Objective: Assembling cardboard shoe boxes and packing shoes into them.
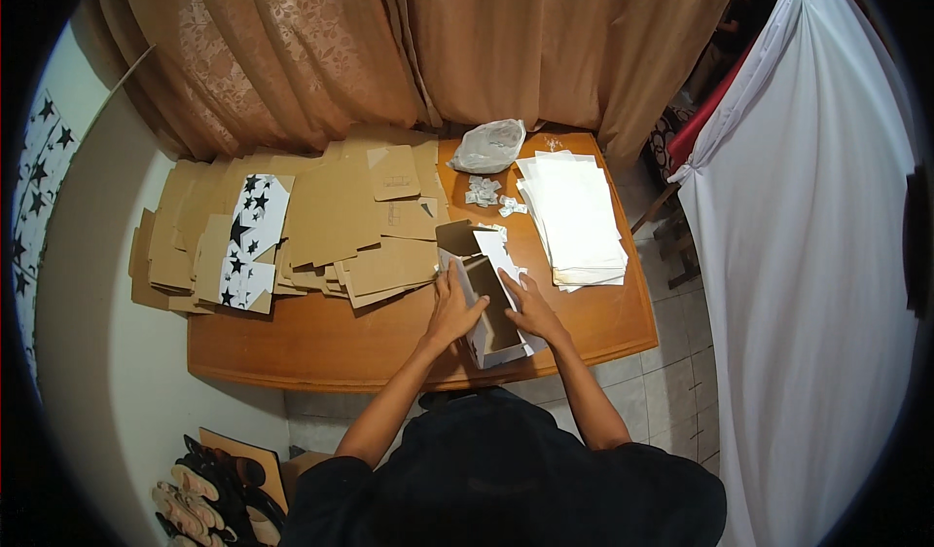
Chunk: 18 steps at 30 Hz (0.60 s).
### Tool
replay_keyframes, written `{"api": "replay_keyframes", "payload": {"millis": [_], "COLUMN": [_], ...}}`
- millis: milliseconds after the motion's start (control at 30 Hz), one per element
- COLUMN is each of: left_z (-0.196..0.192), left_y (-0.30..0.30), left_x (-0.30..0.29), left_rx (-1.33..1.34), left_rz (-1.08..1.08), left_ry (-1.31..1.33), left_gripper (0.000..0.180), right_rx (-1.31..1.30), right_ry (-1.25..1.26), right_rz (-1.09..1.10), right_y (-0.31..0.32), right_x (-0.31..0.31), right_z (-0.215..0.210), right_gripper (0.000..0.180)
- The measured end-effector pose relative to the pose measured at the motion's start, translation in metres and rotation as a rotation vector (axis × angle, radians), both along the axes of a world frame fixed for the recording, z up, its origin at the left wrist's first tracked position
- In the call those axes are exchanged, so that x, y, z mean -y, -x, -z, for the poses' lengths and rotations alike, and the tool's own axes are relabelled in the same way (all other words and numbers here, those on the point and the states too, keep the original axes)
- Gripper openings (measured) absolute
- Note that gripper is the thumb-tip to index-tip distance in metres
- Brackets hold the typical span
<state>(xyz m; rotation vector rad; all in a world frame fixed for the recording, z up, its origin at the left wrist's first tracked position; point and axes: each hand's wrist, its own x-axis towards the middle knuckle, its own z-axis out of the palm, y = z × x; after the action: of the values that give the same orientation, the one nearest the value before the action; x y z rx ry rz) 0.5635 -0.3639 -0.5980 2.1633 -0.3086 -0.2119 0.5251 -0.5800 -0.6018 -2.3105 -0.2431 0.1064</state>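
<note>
An open cardboard box (502, 356), white outside and brown inside, stands at the table's front edge, its flaps raised at the far end. My left hand (455, 309) grips its left wall, fingers along the outside and thumb over the rim. On the opposite wall, my right hand (531, 311) holds the rim with the thumb toward the inside. Just beyond the box lie small whitish packets (483, 192) in a loose heap, with a few strewn nearer to it. What the fingertips touch on the box's outer sides is partly hidden.
Flat brown cardboard pieces (331, 211) cover the left of the wooden table (282, 347), with a white star-printed piece (261, 216) on top. White sheets (574, 216) are stacked at right. A clear plastic bag (488, 146) sits at the back. Shoes (209, 493) stand lower left.
</note>
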Motion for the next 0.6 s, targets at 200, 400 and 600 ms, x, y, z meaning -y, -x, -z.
{"api": "replay_keyframes", "payload": {"millis": [200, 400, 600], "left_z": [0.023, 0.022, 0.022], "left_y": [0.006, 0.006, 0.018], "left_x": [0.005, 0.013, 0.014], "left_rx": [0.036, 0.139, 0.274], "left_rz": [0.054, 0.054, 0.021], "left_ry": [-0.158, -0.32, -0.436], "left_gripper": [0.105, 0.097, 0.082], "right_rx": [0.03, -0.033, -0.091], "right_ry": [0.004, -0.124, -0.289], "right_rz": [0.027, -0.039, -0.079], "right_y": [-0.004, -0.009, -0.003], "right_x": [0.001, 0.016, 0.022], "right_z": [0.017, 0.015, 0.016], "right_gripper": [0.091, 0.092, 0.087]}}
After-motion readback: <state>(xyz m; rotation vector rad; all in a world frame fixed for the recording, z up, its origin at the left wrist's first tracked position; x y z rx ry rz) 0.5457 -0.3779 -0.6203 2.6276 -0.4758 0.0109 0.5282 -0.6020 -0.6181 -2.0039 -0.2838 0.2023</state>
